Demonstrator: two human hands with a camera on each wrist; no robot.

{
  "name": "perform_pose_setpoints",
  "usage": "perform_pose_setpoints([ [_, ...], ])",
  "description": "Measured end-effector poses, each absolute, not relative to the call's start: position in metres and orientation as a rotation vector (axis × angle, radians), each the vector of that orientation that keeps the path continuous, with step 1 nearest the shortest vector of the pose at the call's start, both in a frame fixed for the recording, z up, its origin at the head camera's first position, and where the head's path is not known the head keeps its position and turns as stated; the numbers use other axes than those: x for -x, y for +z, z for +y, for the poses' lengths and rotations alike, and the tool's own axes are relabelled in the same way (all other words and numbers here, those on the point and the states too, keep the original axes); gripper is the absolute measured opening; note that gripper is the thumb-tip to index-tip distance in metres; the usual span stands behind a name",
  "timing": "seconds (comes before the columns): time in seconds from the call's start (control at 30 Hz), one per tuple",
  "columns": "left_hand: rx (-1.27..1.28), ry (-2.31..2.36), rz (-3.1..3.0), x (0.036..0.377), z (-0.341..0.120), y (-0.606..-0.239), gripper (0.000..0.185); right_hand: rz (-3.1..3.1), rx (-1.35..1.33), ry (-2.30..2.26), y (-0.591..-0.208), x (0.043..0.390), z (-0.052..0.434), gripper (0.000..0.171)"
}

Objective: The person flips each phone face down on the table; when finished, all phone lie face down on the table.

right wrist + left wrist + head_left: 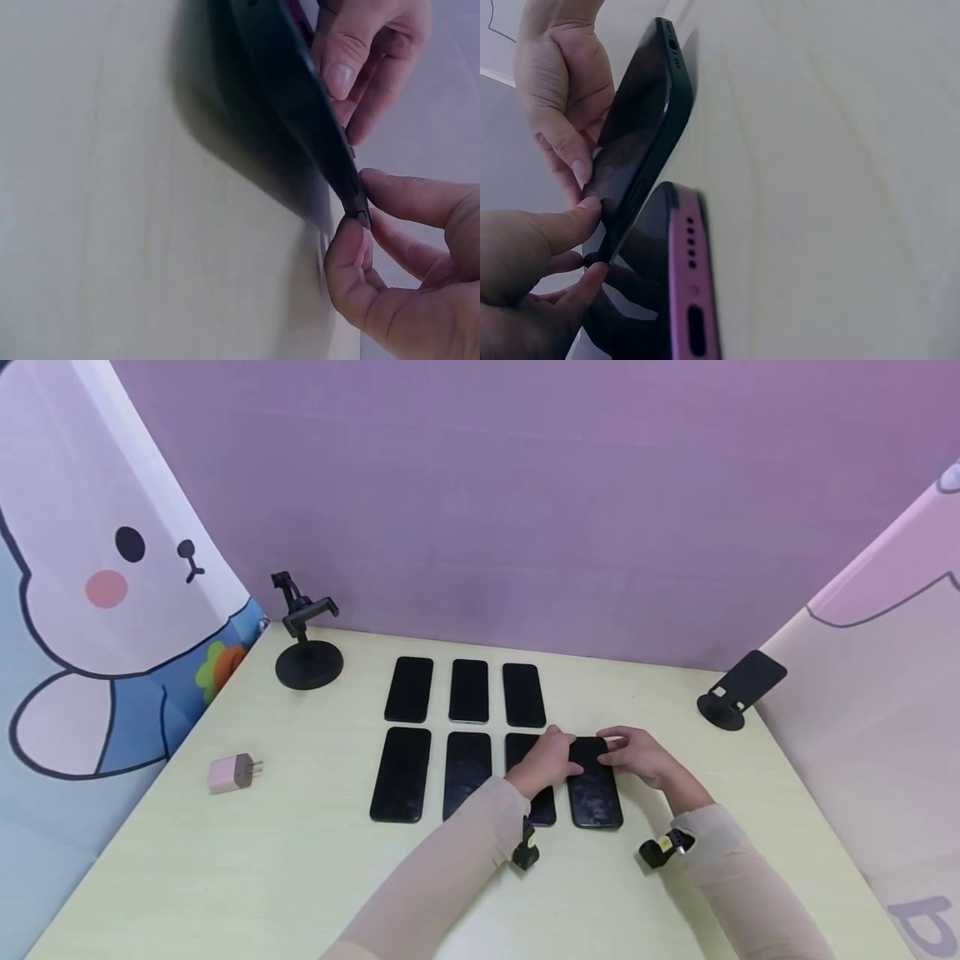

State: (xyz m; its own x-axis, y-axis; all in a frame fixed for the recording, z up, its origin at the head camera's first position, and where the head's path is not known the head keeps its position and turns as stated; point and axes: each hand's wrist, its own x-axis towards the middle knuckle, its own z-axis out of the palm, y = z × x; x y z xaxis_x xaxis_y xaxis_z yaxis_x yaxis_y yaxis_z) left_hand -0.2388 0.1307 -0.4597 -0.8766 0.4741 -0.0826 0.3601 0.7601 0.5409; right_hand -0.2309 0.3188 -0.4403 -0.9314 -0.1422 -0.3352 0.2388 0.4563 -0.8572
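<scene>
On the pale counter (pixel 300 860), both hands pinch one dark phone (pixel 595 789).
Left hand (pixel 546 760) and right hand (pixel 639 755) grip its far corners, tilting that end up; it sits rightmost in the near row, beside a magenta-edged phone (pixel 684 270).

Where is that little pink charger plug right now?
In the head view the pink charger plug lies alone on the table's left side, left of the phone rows and nearer than the round-based black stand.
</scene>
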Motion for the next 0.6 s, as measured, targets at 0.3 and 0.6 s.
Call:
perform_pose_setpoints([
  [0.3,-0.665,0.911,2.75,0.239,0.13,-0.462,0.051,2.198,-0.016,-1.713,-0.433,0.234,0.324,0.054],
  [0.6,-0.632,1.354,2.634,0.238,0.131,-0.464,0.041,1.997,0.069,-1.953,-0.428,0.232,0.321,0.045],
])
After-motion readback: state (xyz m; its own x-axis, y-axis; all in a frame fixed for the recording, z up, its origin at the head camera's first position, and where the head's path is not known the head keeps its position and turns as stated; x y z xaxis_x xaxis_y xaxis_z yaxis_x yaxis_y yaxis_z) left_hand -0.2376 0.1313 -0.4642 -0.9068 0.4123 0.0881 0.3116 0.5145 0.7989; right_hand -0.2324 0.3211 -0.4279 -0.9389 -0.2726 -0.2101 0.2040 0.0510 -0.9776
